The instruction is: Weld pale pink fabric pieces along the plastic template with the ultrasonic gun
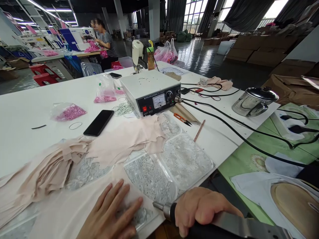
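Note:
My left hand (112, 212) lies flat with its fingers spread on a pale pink fabric piece (64, 205). Wrapped round a black and metal handheld tool (221, 225), my right hand (201, 209) holds it at the lower right. The tool's metal tip points left and is at the edge of the fabric. Under the fabric are clear plates with a grey mottled pattern (186, 159). Another fabric piece (124, 136) lies farther back, and a layered stack of the same fabric (50, 169) sits at the left.
A white control box (152, 89) with black cables stands on the table. Around it are a phone (99, 122), orange snips (181, 119), a brown pencil (199, 131), a steel mug (255, 101) and bags of pink bits (69, 112). A person (107, 43) sits at a sewing machine beyond.

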A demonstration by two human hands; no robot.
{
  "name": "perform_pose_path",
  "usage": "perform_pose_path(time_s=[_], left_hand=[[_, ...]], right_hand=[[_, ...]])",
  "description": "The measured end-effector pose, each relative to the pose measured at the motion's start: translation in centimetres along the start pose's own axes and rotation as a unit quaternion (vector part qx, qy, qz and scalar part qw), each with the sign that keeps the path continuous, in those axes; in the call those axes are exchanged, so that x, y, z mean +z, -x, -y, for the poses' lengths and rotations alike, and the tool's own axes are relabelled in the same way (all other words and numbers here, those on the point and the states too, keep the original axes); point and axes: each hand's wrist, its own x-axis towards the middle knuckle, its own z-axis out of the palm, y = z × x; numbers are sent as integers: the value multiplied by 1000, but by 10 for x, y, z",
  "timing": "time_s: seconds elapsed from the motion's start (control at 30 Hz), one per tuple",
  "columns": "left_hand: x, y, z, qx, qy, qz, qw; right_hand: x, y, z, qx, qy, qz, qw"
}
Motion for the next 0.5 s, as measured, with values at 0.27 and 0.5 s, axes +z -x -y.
perform_pose_path(time_s=[0.27,0.5], left_hand=[[3,-4,-6,-2,-7,-3,1000],[1,-10,-7,15,-10,-4,1000]], right_hand=[[2,-2,12,35,18,-33,999],[0,-8,8,11,0,18,1000]])
